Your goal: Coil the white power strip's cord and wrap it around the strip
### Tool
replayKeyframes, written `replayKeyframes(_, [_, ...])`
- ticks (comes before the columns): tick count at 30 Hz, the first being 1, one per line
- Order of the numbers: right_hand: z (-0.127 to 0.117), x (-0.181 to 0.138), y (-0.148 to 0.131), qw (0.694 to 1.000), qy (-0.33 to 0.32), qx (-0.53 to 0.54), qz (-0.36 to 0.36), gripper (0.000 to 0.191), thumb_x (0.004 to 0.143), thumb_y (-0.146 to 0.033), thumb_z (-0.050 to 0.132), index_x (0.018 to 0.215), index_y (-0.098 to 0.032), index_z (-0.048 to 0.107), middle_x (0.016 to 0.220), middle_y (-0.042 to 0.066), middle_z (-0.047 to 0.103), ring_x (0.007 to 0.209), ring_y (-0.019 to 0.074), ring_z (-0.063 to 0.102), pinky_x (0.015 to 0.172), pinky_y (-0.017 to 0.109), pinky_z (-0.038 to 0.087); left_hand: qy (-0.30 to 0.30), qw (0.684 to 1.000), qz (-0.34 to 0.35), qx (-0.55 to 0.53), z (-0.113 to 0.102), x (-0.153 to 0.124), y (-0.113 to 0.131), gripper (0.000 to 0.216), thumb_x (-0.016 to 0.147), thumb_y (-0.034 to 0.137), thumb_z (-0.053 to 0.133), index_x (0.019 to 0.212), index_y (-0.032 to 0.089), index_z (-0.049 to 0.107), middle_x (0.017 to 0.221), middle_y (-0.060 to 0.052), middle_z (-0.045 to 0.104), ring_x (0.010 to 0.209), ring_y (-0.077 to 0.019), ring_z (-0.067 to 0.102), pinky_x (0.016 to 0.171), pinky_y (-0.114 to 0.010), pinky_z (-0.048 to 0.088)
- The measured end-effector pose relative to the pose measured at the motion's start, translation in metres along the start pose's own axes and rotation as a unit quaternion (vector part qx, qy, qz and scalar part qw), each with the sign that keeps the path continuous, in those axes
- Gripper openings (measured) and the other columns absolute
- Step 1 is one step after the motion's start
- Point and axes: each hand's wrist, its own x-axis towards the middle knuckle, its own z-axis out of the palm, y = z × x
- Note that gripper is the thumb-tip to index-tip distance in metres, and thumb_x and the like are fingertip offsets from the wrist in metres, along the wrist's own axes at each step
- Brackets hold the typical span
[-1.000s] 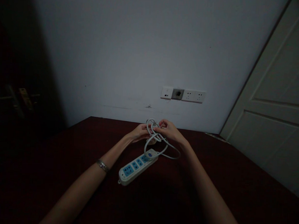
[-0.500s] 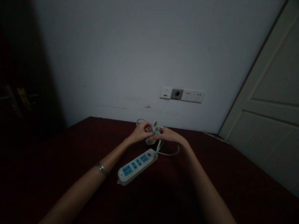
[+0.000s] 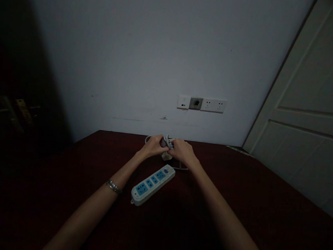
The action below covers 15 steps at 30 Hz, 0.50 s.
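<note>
A white power strip [image 3: 153, 184] with blue sockets lies slanted on the dark red tabletop. Behind it, my left hand [image 3: 154, 145] is closed around one side of a bunched grey power cord [image 3: 166, 141]. My right hand [image 3: 182, 151] grips the same bundle from the other side, the two hands nearly touching. Just below them sits a pale block-like piece [image 3: 167, 156], perhaps the plug, partly hidden. Some cord runs from the strip's far end and passes behind my right hand. My fingertips are mostly hidden within the coils.
The tabletop [image 3: 113, 167] ends at a pale wall carrying a row of switch and socket plates [image 3: 201, 104]. A white panelled door [image 3: 306, 108] stands at the right. On the dark left side a door handle [image 3: 25, 109] shows.
My right hand has moved left and closed in on the cord bundle. The cord at the strip's end, raised before, now lies lower. The bundle has shifted slightly left.
</note>
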Motion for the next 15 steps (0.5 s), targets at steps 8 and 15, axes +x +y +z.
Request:
replayKeyframes(8, [0.006, 0.003, -0.005, 0.999, 0.017, -0.019, -0.027, 0.027, 0.078, -0.024, 0.053, 0.101, -0.017, 0.065, 0.101, 0.015, 0.064, 0.096, 0.0271, 0.058, 0.083, 0.035, 0.039, -0.050, 0.998, -0.004, 0.030, -0.005, 0.000, -0.005, 0.019, 0.065, 0.031, 0.061, 0.074, 0.015, 0.056, 0.064, -0.001, 0.058, 0.057, -0.0125, 0.050, 0.052, -0.021, 0.033])
replayKeyframes(15, [0.015, 0.006, 0.005, 0.999, 0.023, -0.005, -0.031, 0.024, 0.078, -0.022, 0.051, 0.095, -0.017, 0.066, 0.100, 0.014, 0.062, 0.096, 0.0256, 0.056, 0.079, 0.031, 0.040, -0.079, 0.996, 0.022, 0.031, -0.011, -0.001, -0.002, 0.020, 0.063, 0.029, 0.063, 0.076, 0.014, 0.060, 0.067, -0.004, 0.061, 0.058, -0.0143, 0.052, 0.053, -0.023, 0.033])
